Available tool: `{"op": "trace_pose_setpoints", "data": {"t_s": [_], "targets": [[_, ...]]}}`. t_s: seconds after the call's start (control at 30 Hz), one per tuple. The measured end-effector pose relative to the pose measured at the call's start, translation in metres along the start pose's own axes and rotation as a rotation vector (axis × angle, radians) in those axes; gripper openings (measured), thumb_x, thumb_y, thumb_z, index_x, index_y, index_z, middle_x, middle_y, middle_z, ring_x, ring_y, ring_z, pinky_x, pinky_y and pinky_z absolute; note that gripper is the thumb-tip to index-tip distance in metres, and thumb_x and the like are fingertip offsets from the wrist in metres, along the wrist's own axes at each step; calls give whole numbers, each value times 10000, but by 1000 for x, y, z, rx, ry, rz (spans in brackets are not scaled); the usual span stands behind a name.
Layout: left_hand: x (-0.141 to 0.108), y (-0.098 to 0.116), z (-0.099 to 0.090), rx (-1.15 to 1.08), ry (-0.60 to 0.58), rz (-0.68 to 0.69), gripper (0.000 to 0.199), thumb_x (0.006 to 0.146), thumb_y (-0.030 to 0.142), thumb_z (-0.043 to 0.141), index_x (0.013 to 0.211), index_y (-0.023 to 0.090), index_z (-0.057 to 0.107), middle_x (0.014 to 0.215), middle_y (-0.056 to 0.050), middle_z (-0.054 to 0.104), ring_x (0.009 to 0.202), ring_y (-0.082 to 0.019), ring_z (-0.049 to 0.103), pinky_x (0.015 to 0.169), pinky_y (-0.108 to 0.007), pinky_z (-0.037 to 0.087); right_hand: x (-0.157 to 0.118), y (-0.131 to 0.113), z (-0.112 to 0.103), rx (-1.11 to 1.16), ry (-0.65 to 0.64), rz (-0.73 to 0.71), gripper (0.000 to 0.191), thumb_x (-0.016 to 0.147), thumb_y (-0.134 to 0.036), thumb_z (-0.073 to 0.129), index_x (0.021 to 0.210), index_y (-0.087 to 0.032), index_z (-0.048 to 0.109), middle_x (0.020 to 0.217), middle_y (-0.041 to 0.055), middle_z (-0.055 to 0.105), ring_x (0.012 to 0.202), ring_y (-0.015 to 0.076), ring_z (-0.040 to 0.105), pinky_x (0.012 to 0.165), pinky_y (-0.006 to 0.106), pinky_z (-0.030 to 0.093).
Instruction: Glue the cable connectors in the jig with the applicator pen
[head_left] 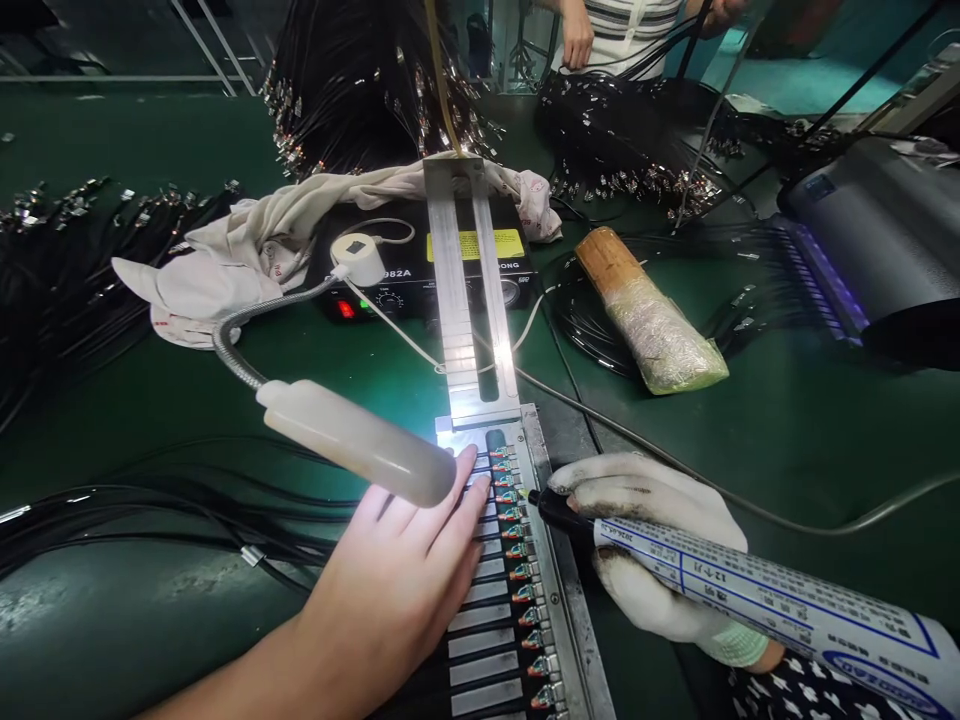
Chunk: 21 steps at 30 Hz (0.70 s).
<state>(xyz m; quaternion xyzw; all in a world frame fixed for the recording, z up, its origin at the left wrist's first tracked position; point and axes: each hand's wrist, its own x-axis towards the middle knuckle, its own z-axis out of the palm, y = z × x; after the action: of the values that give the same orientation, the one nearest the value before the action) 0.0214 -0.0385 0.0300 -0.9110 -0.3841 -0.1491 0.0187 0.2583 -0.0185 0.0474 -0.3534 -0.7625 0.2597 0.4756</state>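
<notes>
My bare left hand lies over a metal fixture, its fingers stretched flat across the upper black cables. Along the fixture runs a row of small connectors with coloured wires showing at their ends. My right hand, in a white glove smudged dark, is wrapped round a white-and-blue printed tube that looks like glue. The tube's black nozzle points left, its tip close to the upper connectors; I cannot tell whether it touches. A gooseneck lamp covers part of my left fingers.
Behind the fixture stands a black control box with a cloth draped on it. A partly wrapped wooden block lies right of it, near a dark machine. Cable bundles hang behind; another person's hand shows at the back.
</notes>
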Motion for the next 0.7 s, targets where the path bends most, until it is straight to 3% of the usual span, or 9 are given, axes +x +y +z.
{"op": "trace_pose_setpoints", "data": {"t_s": [0.5, 0.7], "targets": [[1, 2, -5, 48, 5, 9, 352, 943, 192, 497, 1261, 65, 578, 1324, -175, 603, 1199, -312, 551, 957, -489, 429, -16, -9, -11, -101, -44, -46, 252, 756, -165, 600, 1004, -161, 643, 1027, 96, 717, 926, 227, 709, 791, 330, 622], [-13, 10, -14, 8, -36, 114, 363, 960, 159, 405, 1272, 97, 579, 1336, -107, 610, 1218, -280, 539, 1062, -491, 325, -22, -1, -1, -66, -81, -20, 283, 758, -205, 649, 1038, -160, 646, 1051, 106, 705, 955, 231, 695, 821, 341, 607]]}}
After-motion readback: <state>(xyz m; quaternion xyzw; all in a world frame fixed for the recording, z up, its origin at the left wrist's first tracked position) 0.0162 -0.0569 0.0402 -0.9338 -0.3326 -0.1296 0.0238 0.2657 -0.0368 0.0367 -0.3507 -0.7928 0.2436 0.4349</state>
